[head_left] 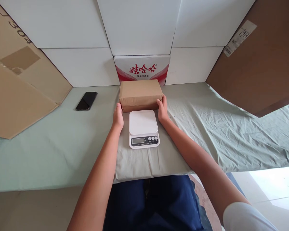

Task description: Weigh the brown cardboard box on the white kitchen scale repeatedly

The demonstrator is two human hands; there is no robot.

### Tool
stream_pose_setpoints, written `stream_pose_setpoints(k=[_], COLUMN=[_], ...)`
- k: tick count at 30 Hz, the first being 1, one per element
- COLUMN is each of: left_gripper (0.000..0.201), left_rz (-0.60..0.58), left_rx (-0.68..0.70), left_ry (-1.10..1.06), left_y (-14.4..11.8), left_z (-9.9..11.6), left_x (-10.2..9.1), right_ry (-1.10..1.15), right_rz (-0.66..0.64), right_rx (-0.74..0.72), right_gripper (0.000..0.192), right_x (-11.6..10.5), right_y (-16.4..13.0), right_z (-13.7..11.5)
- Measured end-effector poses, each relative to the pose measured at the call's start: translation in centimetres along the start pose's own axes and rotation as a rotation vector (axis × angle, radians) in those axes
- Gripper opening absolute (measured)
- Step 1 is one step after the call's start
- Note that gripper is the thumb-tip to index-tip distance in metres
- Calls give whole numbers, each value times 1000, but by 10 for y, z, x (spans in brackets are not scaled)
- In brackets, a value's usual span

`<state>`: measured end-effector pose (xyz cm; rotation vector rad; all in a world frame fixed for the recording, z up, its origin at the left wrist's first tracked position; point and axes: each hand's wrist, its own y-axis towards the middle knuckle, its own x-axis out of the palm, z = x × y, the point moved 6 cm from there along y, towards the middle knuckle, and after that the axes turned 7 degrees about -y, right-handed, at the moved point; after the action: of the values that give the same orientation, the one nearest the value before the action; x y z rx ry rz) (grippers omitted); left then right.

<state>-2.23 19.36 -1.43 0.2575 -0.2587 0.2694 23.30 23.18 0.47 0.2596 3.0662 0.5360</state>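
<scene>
Between my two hands is a closed brown cardboard box (141, 89), just behind a white kitchen scale (143, 123). My left hand (118, 116) presses against the box's left side. On the right side, my right hand (162, 108) grips the near corner, its thumb on the front face. Whether the box rests on the cloth or is slightly raised, I cannot tell. The scale's plate bears nothing, and its display (138, 140) looks blank, with several round buttons to its right.
A black phone (86, 101) lies on the green tablecloth (60, 144) to the left. Large cardboard panels (21, 83) (260, 64) stand at both sides. Behind the box are a red-and-white carton (142, 68) and white panels (139, 25).
</scene>
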Motion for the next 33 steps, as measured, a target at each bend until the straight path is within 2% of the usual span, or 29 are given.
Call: stream_pose_setpoints(k=[6, 12, 16, 21, 25, 29, 33], left_gripper=[85, 90, 87, 85, 83, 83, 83], left_rz=[-26, -1, -31, 4, 17, 18, -55], left_rx=[20, -13, 8, -36, -54, 7, 128], left_ry=[39, 74, 60, 64, 74, 34, 53], left_y=[-6, -5, -5, -6, -4, -7, -23], left_z=[6, 4, 7, 0, -3, 10, 36], left_x=[0, 0, 2, -4, -6, -1, 6], right_ry=[-3, -13, -21, -42, -67, -90, -88], right_rz=[-12, -19, -22, -61, -144, -156, -122], right_rx=[8, 11, 20, -9, -76, -151, -256], right_gripper=[59, 53, 51, 57, 73, 85, 84], right_x=[0, -1, -1, 1, 7, 6, -3], right_y=[-2, -4, -4, -5, -7, -11, -23], right_z=[-1, -2, -3, -5, -11, -19, -36])
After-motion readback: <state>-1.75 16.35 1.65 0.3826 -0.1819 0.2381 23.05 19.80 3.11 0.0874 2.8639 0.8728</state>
